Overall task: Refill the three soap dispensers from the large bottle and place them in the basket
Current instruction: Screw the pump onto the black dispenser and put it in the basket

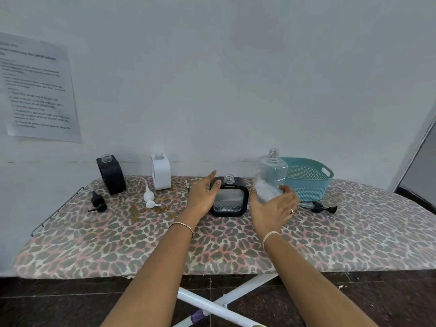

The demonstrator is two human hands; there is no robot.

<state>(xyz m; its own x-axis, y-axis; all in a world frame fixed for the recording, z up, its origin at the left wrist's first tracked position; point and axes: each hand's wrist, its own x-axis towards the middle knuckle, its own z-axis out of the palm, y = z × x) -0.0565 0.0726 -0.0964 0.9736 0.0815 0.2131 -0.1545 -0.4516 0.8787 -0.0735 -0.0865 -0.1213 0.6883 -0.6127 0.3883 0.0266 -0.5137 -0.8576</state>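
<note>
The large bottle [271, 175] stands upright and uncapped on the surface [354, 232], its long axis vertical, directly ahead of the fingers [286, 188] of the right hand [274, 211]. Those fingers are spread apart and curled around the bottle's lower body; whether they already press on it cannot be told. The right hand is judged much the nearer to the bottle.

The square black dispenser [230, 197] sits just right of the left hand [203, 197], neck open and upward. The left fingers [211, 177] are open and extended, with the thumb at the dispenser's upper left corner; firm contact is not confirmed.

Beyond and left of the left fingers stand the round black dispenser [111, 174] and the white dispenser [161, 172], both uncapped. Three pumps lie loose: a black pump [98, 201], a white pump [149, 197], and another pump [322, 207] just right of the right fingers. The basket [309, 179] stands immediately behind the bottle, with no dispenser seen in it.

No brand or label is seen on any container. A printed sheet [39, 90] is fixed to the wall; its text is too blurred to read.
</note>
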